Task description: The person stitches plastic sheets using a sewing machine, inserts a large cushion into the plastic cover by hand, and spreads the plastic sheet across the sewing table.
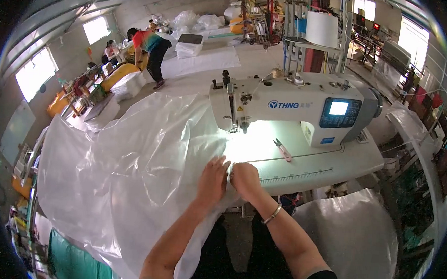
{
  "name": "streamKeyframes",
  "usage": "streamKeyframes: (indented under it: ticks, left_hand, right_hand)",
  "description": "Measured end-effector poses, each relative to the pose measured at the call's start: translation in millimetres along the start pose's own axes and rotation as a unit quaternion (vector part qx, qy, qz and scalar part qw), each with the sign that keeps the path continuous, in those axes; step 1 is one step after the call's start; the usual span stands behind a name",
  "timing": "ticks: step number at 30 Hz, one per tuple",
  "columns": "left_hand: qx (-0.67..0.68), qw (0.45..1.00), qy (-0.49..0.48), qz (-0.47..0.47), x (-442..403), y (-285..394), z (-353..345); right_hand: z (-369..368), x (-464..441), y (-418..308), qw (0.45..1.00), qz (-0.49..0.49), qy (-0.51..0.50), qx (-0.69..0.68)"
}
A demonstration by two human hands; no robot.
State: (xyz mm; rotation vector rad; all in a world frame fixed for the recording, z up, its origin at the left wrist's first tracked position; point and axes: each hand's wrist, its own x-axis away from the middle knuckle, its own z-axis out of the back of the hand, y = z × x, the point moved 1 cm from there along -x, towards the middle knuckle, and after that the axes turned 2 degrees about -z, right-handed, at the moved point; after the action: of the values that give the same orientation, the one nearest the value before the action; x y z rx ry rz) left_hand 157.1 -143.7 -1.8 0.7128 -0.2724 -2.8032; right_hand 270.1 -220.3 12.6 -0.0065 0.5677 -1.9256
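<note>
A large translucent plastic sheet (135, 180) spreads over the left of the sewing table, and its right edge runs up to the needle area of a white sewing machine (286, 100). My left hand (214, 179) rests on that edge, fingers pressed together on the plastic. Right beside it my right hand (245, 180), with a bangle on the wrist, is curled closed at the sheet's edge; what lies inside the fingers is hidden. Small pink-handled snips (283, 150) lie on the lit machine bed (308, 169), right of the needle.
A thread cone (322, 29) stands behind the machine. More plastic sheeting (350, 237) hangs at the lower right. A person in a colourful shirt (150, 47) bends over at the back left, near white stacks (189, 47). Green material (78, 260) is at the lower left.
</note>
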Motion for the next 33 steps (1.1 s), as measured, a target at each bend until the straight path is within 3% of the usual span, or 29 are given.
streamKeyframes:
  ticks: [1,4,6,8,9,11,12,14,16,17,18,19,20,21,23,25,27,28,29,33]
  left_hand:
    - [0.031,0.998,0.053,0.012,18,20,9]
    - [0.022,0.998,0.018,0.049,92,77,13]
    - [0.035,0.997,0.015,0.074,141,93,3]
    - [-0.054,0.975,0.01,0.217,189,82,-17]
    - [-0.055,0.974,0.005,0.22,210,71,-21]
    - [-0.035,0.912,-0.078,0.401,252,38,-23]
    - [-0.036,0.911,-0.081,0.403,264,27,-22]
    - [-0.092,0.963,-0.005,0.255,278,19,-17]
    - [-0.057,0.954,0.043,0.29,257,49,30]
    - [0.167,0.92,-0.024,0.353,257,56,52]
    - [0.38,0.832,-0.088,0.395,261,58,64]
    - [0.605,0.623,0.003,0.496,277,60,60]
    - [0.602,0.624,0.003,0.498,282,66,65]
    - [0.55,0.713,-0.06,0.431,254,96,93]
    - [0.51,0.743,-0.137,0.41,248,111,109]
    - [0.454,0.774,-0.135,0.421,236,110,104]
    - [0.394,0.805,-0.134,0.423,210,108,99]
    - [0.276,0.911,-0.052,0.303,193,110,97]
    - [0.146,0.975,0.032,0.167,177,115,96]
    - [0.125,0.982,0.009,0.138,122,133,75]
  right_hand:
    - [0,-5,1,0.999,-0.026,-0.032,0.002]
    - [-7,-8,7,0.999,-0.027,0.005,-0.029]
    - [-2,2,8,0.993,-0.081,-0.003,-0.086]
    - [24,24,3,0.989,-0.109,0.002,-0.102]
    - [27,33,6,0.989,-0.12,-0.023,-0.083]
    - [23,56,14,0.989,-0.102,-0.008,-0.105]
    - [21,67,16,0.989,-0.081,0.014,-0.123]
    - [23,86,20,0.982,-0.093,0.011,-0.163]
    - [13,102,30,0.91,-0.166,-0.086,-0.37]
    - [12,112,31,0.909,-0.166,-0.089,-0.373]
    - [13,122,32,0.885,-0.178,-0.065,-0.425]
    - [14,130,33,0.858,-0.19,-0.04,-0.476]
    - [12,136,33,0.856,-0.19,-0.041,-0.479]
    - [12,141,34,0.863,-0.139,0.015,-0.485]
    - [14,147,30,0.864,-0.089,0.069,-0.49]
    - [18,153,23,0.829,-0.122,0.086,-0.538]
    - [6,156,20,0.832,-0.114,0.127,-0.529]
    - [0,157,18,0.834,-0.103,0.165,-0.516]
    - [-5,158,14,0.833,-0.104,0.167,-0.517]
    - [-19,163,5,0.773,-0.12,0.164,-0.601]
